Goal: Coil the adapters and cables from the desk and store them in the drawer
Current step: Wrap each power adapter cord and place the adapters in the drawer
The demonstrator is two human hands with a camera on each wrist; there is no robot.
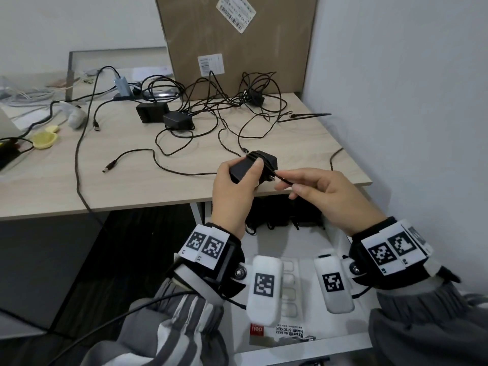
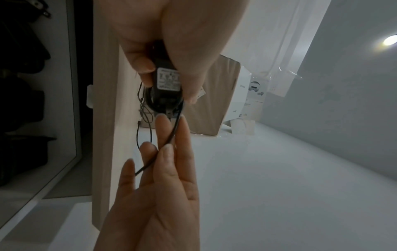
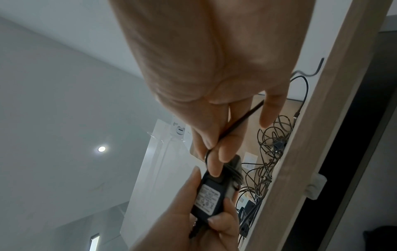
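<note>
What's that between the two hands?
A thin black cable, in the head view: it runs from the adapter gripped by the left hand to the right hand, which pinches it.

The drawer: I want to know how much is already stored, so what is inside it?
At the back of the drawer sit several dark adapters, and a sticker sheet lies at the front. The wrists and their cameras hide much of the middle, so no full count.
</note>
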